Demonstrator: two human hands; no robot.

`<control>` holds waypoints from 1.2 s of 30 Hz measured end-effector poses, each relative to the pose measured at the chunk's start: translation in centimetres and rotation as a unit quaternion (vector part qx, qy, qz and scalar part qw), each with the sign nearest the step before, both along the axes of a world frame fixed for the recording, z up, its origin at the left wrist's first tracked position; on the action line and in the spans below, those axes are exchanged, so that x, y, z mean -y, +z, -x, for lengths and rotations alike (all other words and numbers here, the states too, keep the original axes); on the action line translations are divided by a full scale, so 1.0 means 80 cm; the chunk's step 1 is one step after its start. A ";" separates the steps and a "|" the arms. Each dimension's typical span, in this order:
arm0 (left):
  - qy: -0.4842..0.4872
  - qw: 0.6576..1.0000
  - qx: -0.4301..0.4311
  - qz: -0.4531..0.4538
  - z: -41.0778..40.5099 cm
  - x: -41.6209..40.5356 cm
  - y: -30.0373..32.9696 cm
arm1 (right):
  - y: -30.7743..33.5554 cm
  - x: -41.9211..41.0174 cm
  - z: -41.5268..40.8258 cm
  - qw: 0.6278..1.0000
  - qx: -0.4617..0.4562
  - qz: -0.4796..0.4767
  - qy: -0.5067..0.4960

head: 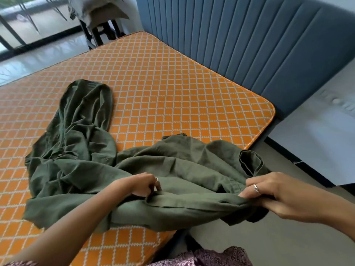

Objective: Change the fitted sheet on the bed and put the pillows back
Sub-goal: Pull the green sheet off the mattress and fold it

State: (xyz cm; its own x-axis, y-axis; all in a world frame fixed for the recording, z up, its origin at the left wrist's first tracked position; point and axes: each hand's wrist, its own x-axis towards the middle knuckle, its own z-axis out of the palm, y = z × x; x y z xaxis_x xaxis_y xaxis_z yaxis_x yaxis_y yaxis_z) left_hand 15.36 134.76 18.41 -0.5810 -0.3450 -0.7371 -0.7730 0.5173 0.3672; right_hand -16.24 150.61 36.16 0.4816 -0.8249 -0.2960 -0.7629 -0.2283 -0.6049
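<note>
A crumpled dark green fitted sheet (80, 150) lies bunched on the bare orange mattress (163, 79) with its white diamond pattern. Most of the cloth is heaped near the mattress's near edge, with one long fold trailing toward the middle. My left hand (142, 186) grips a fold along the sheet's hem, fingers curled into the cloth. My right hand (272, 194) pinches the same hem farther right, off the mattress's side, so the edge stretches between both hands. No pillows are in view.
A blue padded headboard (259, 45) runs along the mattress's far right side. A white bedside surface (322, 135) stands at the right. Grey floor (259, 237) lies below my right hand. A dark chair frame (99, 33) and a glass door stand beyond the far corner.
</note>
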 end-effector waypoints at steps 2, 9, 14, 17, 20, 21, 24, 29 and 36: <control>0.032 0.999 -0.005 -0.023 -0.016 -0.004 0.010 | -0.005 0.003 0.003 1.000 -0.002 0.000 -0.010; 0.113 0.983 -0.011 -0.146 -0.086 -0.034 0.020 | -0.013 0.034 0.016 1.000 -0.011 0.016 -0.004; 0.139 0.979 -0.085 -0.125 -0.073 -0.068 0.004 | 0.001 0.055 0.011 1.000 0.014 0.004 0.001; 0.200 0.956 -0.150 -0.153 -0.071 -0.076 0.007 | 0.016 0.066 0.017 0.999 0.038 0.005 -0.028; 0.326 0.872 -0.241 -0.274 -0.076 -0.073 0.028 | 0.034 0.082 0.032 0.998 0.035 0.030 -0.049; 0.363 0.840 -0.264 -0.304 -0.080 -0.070 0.038 | 0.040 0.088 0.038 0.997 0.028 0.040 -0.055; 0.421 0.777 -0.339 -0.322 -0.090 -0.053 0.084 | 0.063 0.113 0.054 0.992 0.008 0.096 -0.081; 0.466 0.728 -0.489 -0.118 -0.116 -0.022 0.191 | 0.110 0.163 0.058 0.981 0.014 0.165 -0.097; 0.381 0.667 -0.569 0.293 -0.136 -0.028 0.293 | 0.199 0.257 -0.003 0.930 0.052 0.332 -0.146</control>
State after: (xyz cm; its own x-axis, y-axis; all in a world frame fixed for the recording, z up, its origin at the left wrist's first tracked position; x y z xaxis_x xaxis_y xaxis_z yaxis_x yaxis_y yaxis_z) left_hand 26.23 136.99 41.82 -0.1407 -0.8956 0.4221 -0.2874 0.4449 0.8482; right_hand -16.00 130.07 52.10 0.2059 -0.9092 0.3619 -0.7959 -0.3707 -0.4787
